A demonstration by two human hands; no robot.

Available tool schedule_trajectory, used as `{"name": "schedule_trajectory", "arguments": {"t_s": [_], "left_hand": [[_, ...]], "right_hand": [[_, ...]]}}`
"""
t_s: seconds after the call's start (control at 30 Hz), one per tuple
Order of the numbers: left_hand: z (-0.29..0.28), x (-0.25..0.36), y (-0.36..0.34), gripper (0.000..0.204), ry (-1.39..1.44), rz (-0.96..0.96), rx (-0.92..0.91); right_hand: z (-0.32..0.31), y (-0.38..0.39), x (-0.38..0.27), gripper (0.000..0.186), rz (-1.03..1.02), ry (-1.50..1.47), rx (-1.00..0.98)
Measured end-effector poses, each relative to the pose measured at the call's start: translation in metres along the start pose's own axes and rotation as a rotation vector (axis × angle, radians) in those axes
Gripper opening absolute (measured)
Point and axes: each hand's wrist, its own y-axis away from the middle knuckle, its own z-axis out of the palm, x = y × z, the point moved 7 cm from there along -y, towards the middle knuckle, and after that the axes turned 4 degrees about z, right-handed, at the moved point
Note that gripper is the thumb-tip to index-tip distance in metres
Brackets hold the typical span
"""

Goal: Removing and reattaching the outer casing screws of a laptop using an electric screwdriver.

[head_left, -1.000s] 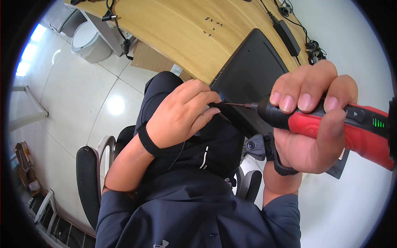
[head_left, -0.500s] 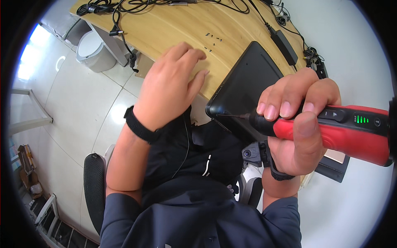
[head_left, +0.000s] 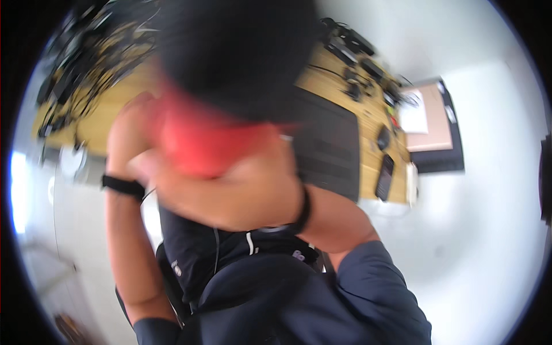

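A red and black electric screwdriver (head_left: pixel 198 141) looms large and blurred, its black end toward the top of the view. My right hand (head_left: pixel 230 198) is closed around its red body, with the forearm coming in from the right. Behind the tool, at the left, is my left hand (head_left: pixel 127 132); its fingers are hidden and smeared by motion. The dark laptop (head_left: pixel 328 144) lies on the desk, to the right of the screwdriver and partly covered by it. The screwdriver's tip cannot be seen.
Tangled black cables (head_left: pixel 95 75) cover the wooden desk's (head_left: pixel 123 92) left part. Beyond the laptop lie a mouse (head_left: pixel 383 138), a black handset-like object (head_left: pixel 385 177) and power adapters (head_left: pixel 345 52). A dark board with papers (head_left: pixel 431 115) is at the right; a white bin (head_left: pixel 72 161) stands left.
My right hand has swung the screwdriver left and up close to the view, off the laptop's corner. My left hand has moved left, behind it. The whole view has shifted.
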Motion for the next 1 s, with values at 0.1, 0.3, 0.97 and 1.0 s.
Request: {"name": "schedule_trajectory", "arguments": {"t_s": [0.1,0.3,0.97,1.0], "left_hand": [[0.0,0.01,-0.007,0.014,0.11,0.198,-0.008],[0.002,0.034,-0.023,0.015,0.21,0.418,-0.078],[-0.01,0.004,-0.002,0.02,-0.046,-0.232,-0.064],[-0.009,0.004,-0.004,0.02,-0.041,-0.23,-0.067]], "right_hand": [[0.005,-0.002,0.0,0.021,-0.067,-0.033,0.149],[0.014,-0.004,0.004,0.023,-0.155,0.112,0.172],[-0.048,-0.01,-0.042,0.016,-0.05,-0.205,-0.181],[-0.061,-0.01,-0.041,0.017,-0.08,-0.23,-0.163]]}}
